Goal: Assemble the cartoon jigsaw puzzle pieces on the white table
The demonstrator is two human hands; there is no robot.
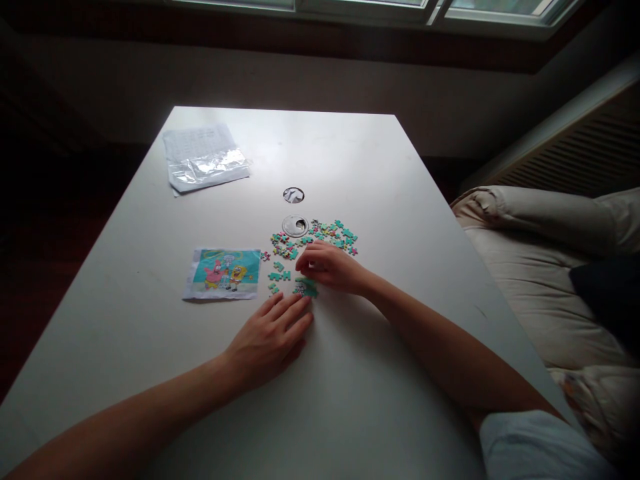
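Note:
My left hand [273, 335] lies on the table with its fingers stretched out. Its fingertips reach the lower edge of a small joined group of green jigsaw puzzle pieces [306, 288]. Just above that group, my right hand [327, 268] is curled, thumb and fingers close together; what they hold, if anything, is hidden. Several loose green pieces [279, 275] lie to the left of the group. Beyond my right hand spreads a pile of mixed puzzle pieces [333, 232], partly covered by the hand. A picture sheet [227, 273] with cartoon figures lies to the left.
The white table [380, 387] has two round inserts, a farther one [293, 195] and a nearer one [295, 226] beside the pile. A clear plastic bag with papers [205, 160] lies at the far left. A cushioned seat [520, 267] stands along the right side.

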